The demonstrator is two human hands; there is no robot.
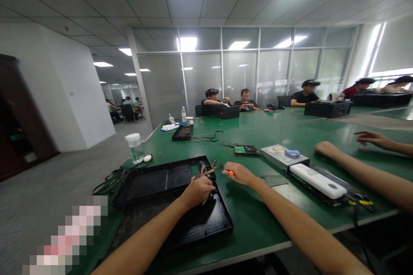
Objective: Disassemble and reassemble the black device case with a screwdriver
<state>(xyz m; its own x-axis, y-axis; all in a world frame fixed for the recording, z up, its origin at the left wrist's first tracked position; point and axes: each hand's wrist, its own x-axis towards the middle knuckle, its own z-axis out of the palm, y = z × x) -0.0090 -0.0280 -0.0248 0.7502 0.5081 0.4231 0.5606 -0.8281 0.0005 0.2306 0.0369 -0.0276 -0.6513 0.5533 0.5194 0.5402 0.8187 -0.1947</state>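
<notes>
My left hand (197, 192) is closed, its fingertips together above the black plastic casing (222, 215). What it pinches, if anything, is hidden. My right hand (240, 174) is curled just beyond the casing's right edge. From its fist pokes the orange end (231, 173) of a small tool whose kind I cannot make out. Between the hands runs a bundle of multicoloured wires (204, 170), ending close to my right fingers. A second black casing part (161, 179), shallow and tray-like, lies behind my left hand with the wires at its right end.
Black cables (111, 181) and a clear jar (135, 150) stand left. A green circuit board (240, 150) lies ahead. Rightward are a metal box (279, 157), a blue tape roll (292, 153), a white device (318, 180) and a neighbour's hands (329, 150). Several people sit across the green table (251, 240).
</notes>
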